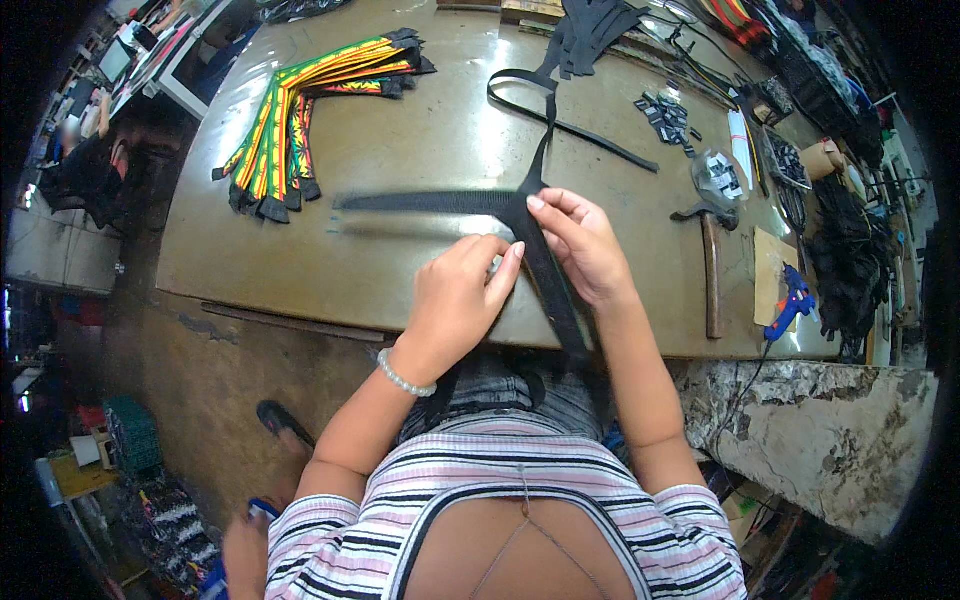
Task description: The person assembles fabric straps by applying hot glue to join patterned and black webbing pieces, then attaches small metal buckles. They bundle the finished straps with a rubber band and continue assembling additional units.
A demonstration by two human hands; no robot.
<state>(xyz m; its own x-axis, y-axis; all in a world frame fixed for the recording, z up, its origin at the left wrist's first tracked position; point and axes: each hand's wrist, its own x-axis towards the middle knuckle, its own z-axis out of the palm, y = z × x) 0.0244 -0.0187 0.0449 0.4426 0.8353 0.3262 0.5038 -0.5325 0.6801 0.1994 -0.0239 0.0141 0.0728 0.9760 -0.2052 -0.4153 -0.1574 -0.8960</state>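
Observation:
A black webbing strap (430,203) lies across the table, folded near its middle, with one length running left and another hanging over the near edge toward my lap. My right hand (588,250) pinches it at the fold, thumb on top. Just below, my left hand (458,290) has its thumb and fingers closed on the strap's left edge; what lies under those fingers is hidden. From the fold a thin black strap (590,138) runs away from me and loops on the tabletop. Its far end reaches a bundle of black straps (592,38).
Patterned yellow, red and green straps (290,125) lie fanned at the table's far left. On the right are small dark buckles (668,120), a plastic bag (718,176), a hammer (712,270) and a blue glue gun (792,302) with its cord over the near edge.

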